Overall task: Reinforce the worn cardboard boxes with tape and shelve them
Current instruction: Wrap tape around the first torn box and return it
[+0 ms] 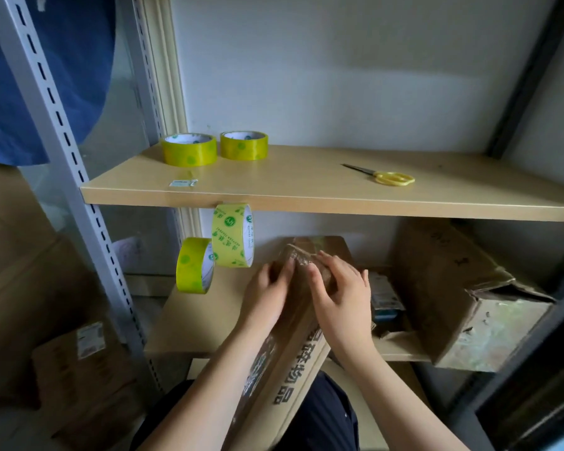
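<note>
A long narrow cardboard box point(287, 362) with black printed characters leans from my lap up toward the lower shelf point(196, 323). My left hand point(267, 294) and my right hand point(342, 294) press on the taped far end of this box, fingers spread over shiny clear tape. A yellow-green tape roll point(194, 265) hangs from a wide strip of tape point(233, 236) stuck to the front edge of the upper shelf point(306, 190). Two more tape rolls point(189, 149) point(244, 145) stand on the upper shelf at the left. Yellow-handled scissors point(385, 175) lie on the same shelf to the right.
A worn, torn cardboard box point(463, 297) sits on the lower shelf at the right, with a small dark package point(385, 297) beside it. More cardboard boxes point(79, 369) stand on the floor at the left, behind the grey slotted upright point(66, 151). A small label point(181, 182) lies on the upper shelf.
</note>
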The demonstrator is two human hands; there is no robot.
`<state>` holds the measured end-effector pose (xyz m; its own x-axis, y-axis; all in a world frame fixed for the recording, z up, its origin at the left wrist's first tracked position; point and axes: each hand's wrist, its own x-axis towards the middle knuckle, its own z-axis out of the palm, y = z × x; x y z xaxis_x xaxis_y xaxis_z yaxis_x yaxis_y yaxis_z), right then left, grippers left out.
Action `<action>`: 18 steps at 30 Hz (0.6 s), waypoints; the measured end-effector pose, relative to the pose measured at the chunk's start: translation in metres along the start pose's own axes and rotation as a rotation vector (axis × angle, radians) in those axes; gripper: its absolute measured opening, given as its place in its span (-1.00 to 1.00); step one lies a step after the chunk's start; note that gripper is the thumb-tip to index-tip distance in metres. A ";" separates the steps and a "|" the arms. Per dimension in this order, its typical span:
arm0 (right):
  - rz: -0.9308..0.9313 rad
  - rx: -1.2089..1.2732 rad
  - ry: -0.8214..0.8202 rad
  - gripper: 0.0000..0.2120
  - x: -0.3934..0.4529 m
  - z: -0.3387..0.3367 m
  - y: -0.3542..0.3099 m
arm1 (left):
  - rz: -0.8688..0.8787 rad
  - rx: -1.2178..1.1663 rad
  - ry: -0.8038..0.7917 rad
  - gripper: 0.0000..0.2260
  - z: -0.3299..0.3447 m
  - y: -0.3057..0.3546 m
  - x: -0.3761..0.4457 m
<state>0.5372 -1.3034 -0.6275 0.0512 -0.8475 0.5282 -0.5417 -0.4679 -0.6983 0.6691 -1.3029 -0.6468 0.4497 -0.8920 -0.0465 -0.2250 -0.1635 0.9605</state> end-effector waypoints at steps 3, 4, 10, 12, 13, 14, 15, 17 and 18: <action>-0.042 -0.068 0.076 -0.88 -0.009 -0.004 -0.001 | -0.009 -0.008 0.025 -0.47 0.005 -0.002 -0.012; -0.060 -0.084 0.106 -0.90 -0.012 -0.006 -0.001 | -0.014 -0.021 0.039 -0.47 0.008 -0.001 -0.017; -0.215 -0.153 0.072 -0.86 -0.035 -0.027 -0.002 | 0.006 -0.022 0.067 -0.39 0.016 0.031 -0.037; -0.230 -0.068 -0.021 -0.67 -0.034 -0.040 0.000 | 0.001 -0.047 0.033 -0.55 0.016 0.039 -0.039; -0.187 -0.004 -0.093 -0.58 -0.027 -0.047 0.001 | -0.005 -0.046 0.012 -0.61 0.015 0.041 -0.041; -0.125 0.043 -0.169 -0.54 -0.016 -0.053 0.006 | -0.006 -0.031 -0.006 -0.65 0.016 0.041 -0.042; -0.055 0.051 -0.231 -0.58 -0.004 -0.057 0.009 | -0.002 -0.018 -0.023 -0.68 0.017 0.040 -0.045; 0.126 0.074 -0.477 -0.56 0.016 -0.061 0.017 | 0.022 -0.021 -0.066 -0.77 0.021 0.036 -0.053; 0.256 0.193 -0.626 -0.49 0.021 -0.059 0.020 | 0.042 -0.026 -0.076 -0.84 0.023 0.033 -0.056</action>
<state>0.4779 -1.3153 -0.6018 0.4466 -0.8947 -0.0010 -0.4457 -0.2215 -0.8674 0.6167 -1.2683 -0.6188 0.3732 -0.9274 -0.0262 -0.2190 -0.1154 0.9689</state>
